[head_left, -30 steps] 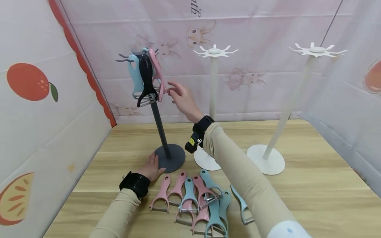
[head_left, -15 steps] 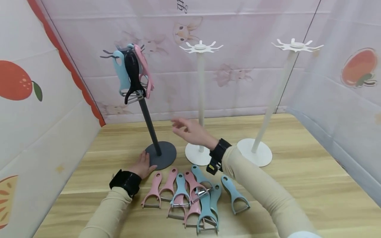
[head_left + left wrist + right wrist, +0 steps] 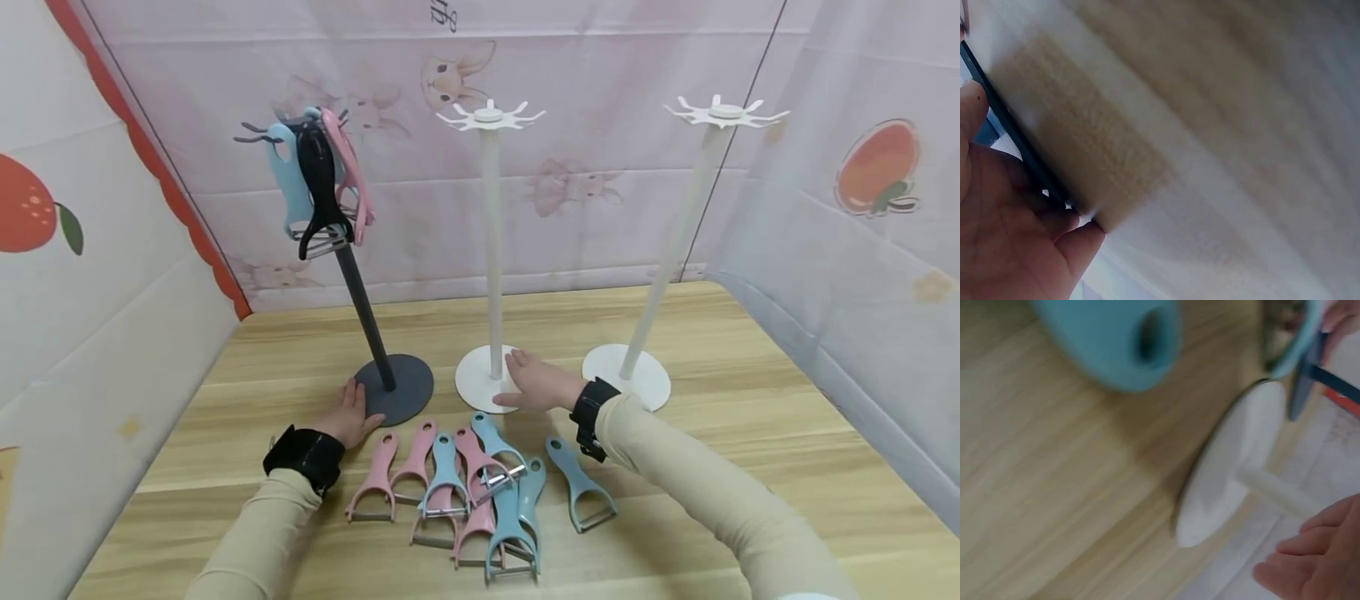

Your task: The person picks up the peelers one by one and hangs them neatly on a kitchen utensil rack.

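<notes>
**Hand and stand positions at the counter**

The left hand [image 3: 351,414] rests with relaxed, extended fingers on the near-left rim of the grey stand's base [image 3: 395,389]; it holds nothing. The grey stand [image 3: 358,296] leans slightly, and its top hooks carry blue, black and pink peelers [image 3: 318,187].

The right hand [image 3: 537,384] lies flat, fingers straight, on the near-right part of the middle white stand's base [image 3: 480,385]; it grips nothing. The pole of that stand [image 3: 491,250] rises just to the left of the fingertips, with its long axis vertical. Its top hooks [image 3: 489,117] are bare.

A second white stand [image 3: 675,242] is to the right, its base [image 3: 628,375] just beside the right wrist.

The loose peelers [image 3: 468,492] lie in a cluster on the counter [image 3: 750,433], between the two forearms and nearer the person than either hand. Their handles point away from the person, towards the stand bases. One blue peeler [image 3: 581,493] lies apart on the right, directly below the right wrist; the right hand is the nearer hand to it.
</notes>
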A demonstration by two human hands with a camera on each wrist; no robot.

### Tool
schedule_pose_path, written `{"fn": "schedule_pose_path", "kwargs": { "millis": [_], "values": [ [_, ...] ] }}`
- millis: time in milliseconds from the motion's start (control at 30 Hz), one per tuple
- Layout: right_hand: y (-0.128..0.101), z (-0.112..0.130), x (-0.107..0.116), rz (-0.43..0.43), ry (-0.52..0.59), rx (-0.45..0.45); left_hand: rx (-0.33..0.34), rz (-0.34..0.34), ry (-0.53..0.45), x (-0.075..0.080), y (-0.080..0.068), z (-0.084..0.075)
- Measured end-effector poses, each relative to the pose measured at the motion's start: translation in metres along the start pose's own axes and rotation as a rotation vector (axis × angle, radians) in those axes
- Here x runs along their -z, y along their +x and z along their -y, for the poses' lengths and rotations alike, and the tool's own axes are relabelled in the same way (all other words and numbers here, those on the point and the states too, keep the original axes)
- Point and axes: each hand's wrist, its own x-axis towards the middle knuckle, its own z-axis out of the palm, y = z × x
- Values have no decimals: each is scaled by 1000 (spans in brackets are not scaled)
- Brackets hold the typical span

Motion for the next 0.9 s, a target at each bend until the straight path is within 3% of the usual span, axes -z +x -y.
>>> {"fn": "schedule_pose_path", "kwargs": {
  "millis": [100, 233, 533, 900],
  "values": [
    [14, -13, -17, 86, -145, -65, 3, -5, 4, 1, 0, 2],
    [33, -30, -37, 90, -250, -84, 2, -3, 31, 1, 1, 1],
    [55, -52, -54, 92, -156, -81, 13, 8, 26, -2, 3, 2],
    [61, -54, -61, 93, -119, -109, -12, 13, -10, 1, 3, 4]
  ]
}}
